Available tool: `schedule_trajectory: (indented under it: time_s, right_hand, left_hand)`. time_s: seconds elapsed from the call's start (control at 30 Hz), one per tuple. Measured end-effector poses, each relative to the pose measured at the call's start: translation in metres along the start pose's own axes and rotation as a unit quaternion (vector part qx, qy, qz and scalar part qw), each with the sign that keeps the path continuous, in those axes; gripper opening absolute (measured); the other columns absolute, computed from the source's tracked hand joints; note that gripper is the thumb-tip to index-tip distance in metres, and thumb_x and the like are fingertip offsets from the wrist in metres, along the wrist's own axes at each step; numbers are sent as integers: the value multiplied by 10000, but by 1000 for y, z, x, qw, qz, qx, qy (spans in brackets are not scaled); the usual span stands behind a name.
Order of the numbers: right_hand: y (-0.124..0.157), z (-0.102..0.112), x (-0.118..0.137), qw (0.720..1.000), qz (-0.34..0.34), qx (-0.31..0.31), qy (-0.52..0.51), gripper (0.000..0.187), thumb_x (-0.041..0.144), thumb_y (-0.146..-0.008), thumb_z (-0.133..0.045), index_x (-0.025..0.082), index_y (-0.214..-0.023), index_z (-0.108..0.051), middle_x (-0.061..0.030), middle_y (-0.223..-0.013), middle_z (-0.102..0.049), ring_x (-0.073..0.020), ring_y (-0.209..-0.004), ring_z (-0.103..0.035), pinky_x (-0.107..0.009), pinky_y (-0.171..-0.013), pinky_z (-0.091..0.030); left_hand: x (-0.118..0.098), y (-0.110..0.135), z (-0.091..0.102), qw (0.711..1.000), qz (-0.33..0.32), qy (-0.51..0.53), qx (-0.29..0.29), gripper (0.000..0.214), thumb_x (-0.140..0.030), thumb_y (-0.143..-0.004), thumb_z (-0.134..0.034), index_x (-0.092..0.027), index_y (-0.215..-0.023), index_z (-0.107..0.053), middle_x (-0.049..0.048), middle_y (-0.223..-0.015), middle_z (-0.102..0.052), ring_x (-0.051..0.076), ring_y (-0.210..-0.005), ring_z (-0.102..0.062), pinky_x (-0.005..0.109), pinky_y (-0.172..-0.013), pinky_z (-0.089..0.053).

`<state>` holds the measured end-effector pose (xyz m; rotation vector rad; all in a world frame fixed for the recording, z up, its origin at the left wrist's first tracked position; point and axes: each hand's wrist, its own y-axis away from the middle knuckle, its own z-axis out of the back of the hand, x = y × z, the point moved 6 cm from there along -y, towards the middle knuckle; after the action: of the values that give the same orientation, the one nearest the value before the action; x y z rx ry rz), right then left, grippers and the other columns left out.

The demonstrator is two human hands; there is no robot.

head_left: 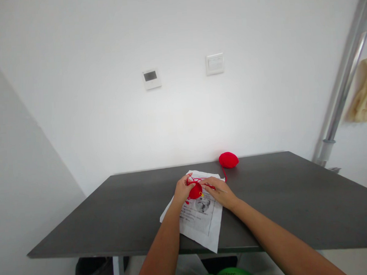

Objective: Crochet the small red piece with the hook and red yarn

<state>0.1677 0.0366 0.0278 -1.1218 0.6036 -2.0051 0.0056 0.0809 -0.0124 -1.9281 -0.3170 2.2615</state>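
Observation:
Between my hands is a round piece of red crochet work (195, 191), held over the printed paper. My left hand (183, 189) pinches its left edge, with red yarn looped up around the fingers. A small yellow stitch marker (201, 194) hangs on the front of the piece. My right hand (218, 189) is closed on a thin crochet hook (220, 189), whose shaft sticks out to the right past the fingers. The hook's working end meets the top of the red piece; the exact stitch is too small to make out. A short red tail dangles below the piece.
A red yarn ball (228, 160) lies at the table's back edge, its strand running toward my hands. Creased printed sheets (200, 229) lie under my hands on the dark table (120, 214). A white wall stands directly behind. A black bag (92, 270) is below, left.

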Motion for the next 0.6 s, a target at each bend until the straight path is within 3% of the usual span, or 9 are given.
schedule_trajectory:
  time_s: [0.13,0.4,0.6]
  right_hand:
    - [-1,1,-1,1000,-11,7,1,179,261,-845,-492,213,-906,-654,-58,-897,-686,-194,-844,-623,-334,-778,-478]
    - [-3,3,4,999,-9,33,-7,183,250,-838,-506,206,-893,-675,-58,-875,-697,-192,-821,-629,-312,-756,-475]
    - [-6,10,2,996,-60,44,-45,164,256,-811,-539,203,-826,-693,-44,-833,-706,-189,-784,-635,-295,-740,-468]
  left_hand:
    - [0,-1,2,999,-10,-37,-5,491,-98,-605,-599,-95,-1097,-586,36,-740,-642,135,-655,-560,250,-661,-439]
    - [-13,4,2,998,26,-50,3,417,-67,-574,-600,-103,-987,-636,-33,-578,-577,92,-512,-500,208,-522,-401]
    - [-11,5,-1,997,50,-5,51,430,-93,-562,-621,-88,-991,-635,-22,-591,-577,88,-507,-498,210,-520,-390]
